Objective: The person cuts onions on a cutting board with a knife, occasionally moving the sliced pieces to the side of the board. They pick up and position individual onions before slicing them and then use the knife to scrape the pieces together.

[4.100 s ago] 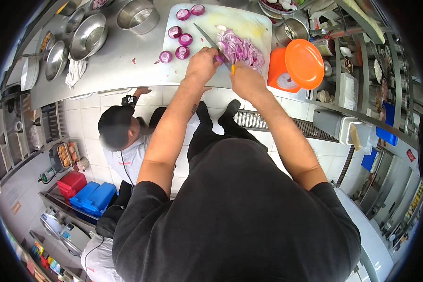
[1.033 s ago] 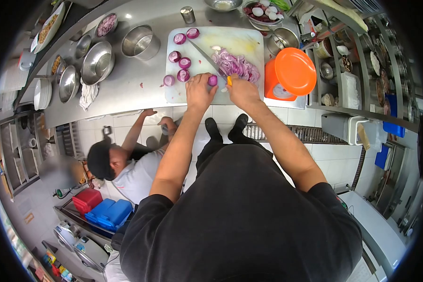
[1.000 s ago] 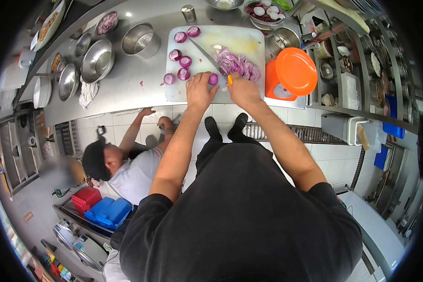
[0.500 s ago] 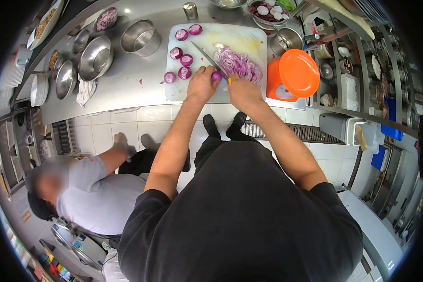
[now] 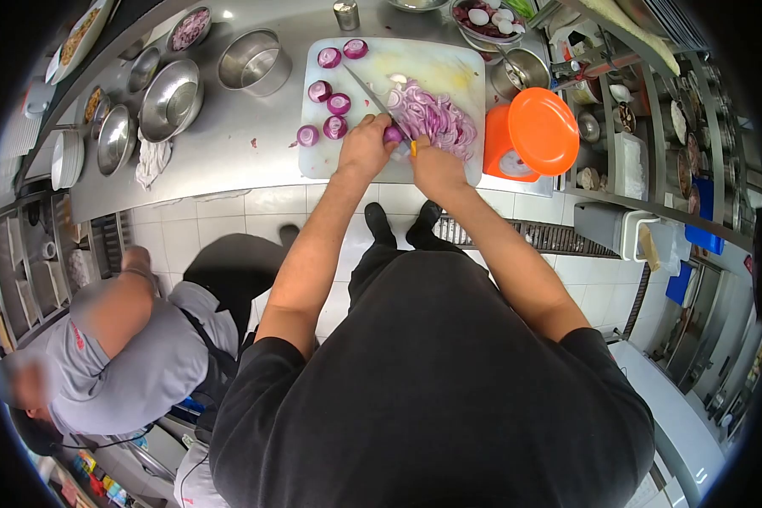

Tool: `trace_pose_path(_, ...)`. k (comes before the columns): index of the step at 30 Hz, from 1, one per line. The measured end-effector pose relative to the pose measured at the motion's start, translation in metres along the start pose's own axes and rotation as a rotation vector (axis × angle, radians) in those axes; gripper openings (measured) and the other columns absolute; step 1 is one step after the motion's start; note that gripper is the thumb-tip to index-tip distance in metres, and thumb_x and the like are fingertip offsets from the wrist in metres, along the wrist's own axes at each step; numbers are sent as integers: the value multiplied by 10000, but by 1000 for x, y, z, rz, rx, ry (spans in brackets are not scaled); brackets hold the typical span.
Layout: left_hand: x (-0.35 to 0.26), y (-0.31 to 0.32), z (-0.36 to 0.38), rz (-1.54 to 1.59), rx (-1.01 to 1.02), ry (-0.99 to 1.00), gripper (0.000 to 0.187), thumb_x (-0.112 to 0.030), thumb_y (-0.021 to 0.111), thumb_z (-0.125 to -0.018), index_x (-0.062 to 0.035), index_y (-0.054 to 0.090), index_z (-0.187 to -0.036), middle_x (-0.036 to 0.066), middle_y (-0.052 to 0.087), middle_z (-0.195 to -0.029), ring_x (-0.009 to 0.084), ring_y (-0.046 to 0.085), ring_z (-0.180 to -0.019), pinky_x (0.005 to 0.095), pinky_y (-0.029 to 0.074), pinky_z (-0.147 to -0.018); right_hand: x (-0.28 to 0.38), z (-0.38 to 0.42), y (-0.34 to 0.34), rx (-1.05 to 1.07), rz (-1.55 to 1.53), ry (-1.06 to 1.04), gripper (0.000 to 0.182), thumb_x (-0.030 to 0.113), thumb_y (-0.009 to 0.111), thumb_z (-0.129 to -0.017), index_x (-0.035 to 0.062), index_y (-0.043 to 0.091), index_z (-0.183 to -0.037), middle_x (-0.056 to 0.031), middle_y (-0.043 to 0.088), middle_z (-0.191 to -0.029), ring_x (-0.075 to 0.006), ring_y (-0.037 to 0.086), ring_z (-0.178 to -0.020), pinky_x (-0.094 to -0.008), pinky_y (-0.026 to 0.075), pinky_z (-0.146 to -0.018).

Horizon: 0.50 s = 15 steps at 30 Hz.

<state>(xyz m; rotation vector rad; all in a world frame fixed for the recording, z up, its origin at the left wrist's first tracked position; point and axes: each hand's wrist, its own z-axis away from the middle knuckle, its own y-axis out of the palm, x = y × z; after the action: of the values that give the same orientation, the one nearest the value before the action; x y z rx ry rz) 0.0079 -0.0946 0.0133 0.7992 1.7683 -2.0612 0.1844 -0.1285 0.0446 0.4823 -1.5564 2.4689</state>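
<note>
A kitchen knife (image 5: 368,91) with a yellow handle lies in my right hand (image 5: 438,172), its blade pointing to the far left across the white cutting board (image 5: 457,68). My left hand (image 5: 367,151) grips a piece of red onion (image 5: 393,135) close beside the blade, near the board's front edge. To the right of the blade spreads a pile of sliced red onion (image 5: 436,118). Several peeled red onion halves (image 5: 339,103) sit along the board's left side. My fingers partly hide the held onion and the knife handle.
An orange container (image 5: 501,140) with a scale-like dial stands right of the board. Steel pots (image 5: 254,66) and bowls (image 5: 171,102) occupy the counter's left. A bowl of onions and eggs (image 5: 488,19) stands at the back. A co-worker (image 5: 144,356) is at my left.
The co-worker has moved further left and turned, with an arm now raised and bent. My hands stay at nearly the same spot, the left still on the onion and the right on the knife.
</note>
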Motion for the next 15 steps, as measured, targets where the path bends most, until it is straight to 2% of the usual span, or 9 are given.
trace_pose_path(2,1,2,-1,-3,-1,-16,370,-168,825,-878,-70,675,-1202,144,714,-1134,353,717,-1034,462,575,-897,-1,-5,2,-1,-15,-6,364,257,595,-1051,-53,558,-1239,-277,757,-980,-454,756,-919,-568,580,-821)
trace_pose_path(5,3,5,-1,30,-21,-4,371,-162,833,-870,-68,675,-1192,141,717,-1116,348,718,-1027,460,576,-890,9,0,-29,39,23,-48,303,154,580,-1020,-51,562,-1242,-279,763,-1027,-458,754,-972,-564,573,-874)
trace_pose_path(8,0,2,1,9,-31,-7,367,-156,839,-866,-66,674,-1180,138,719,-1103,343,721,-1016,461,577,-881,13,10,-34,38,33,-37,312,163,584,-1023,-58,563,-1242,-277,764,-1026,-455,756,-970,-559,574,-873)
trace_pose_path(11,2,4,2,25,-50,-3,354,-161,842,-866,-65,676,-1163,135,721,-1101,337,725,-1007,459,580,-875,8,-1,0,32,24,57,307,163,584,-1023,-64,580,-1230,-280,763,-1037,-448,758,-976,-552,574,-885)
trace_pose_path(15,4,6,4,9,-49,-1,353,-169,848,-863,-66,681,-1156,133,723,-1103,332,729,-1003,454,582,-870,15,3,-20,56,11,-2,310,165,574,-1028,-62,571,-1238,-289,761,-1041,-444,760,-981,-552,578,-881)
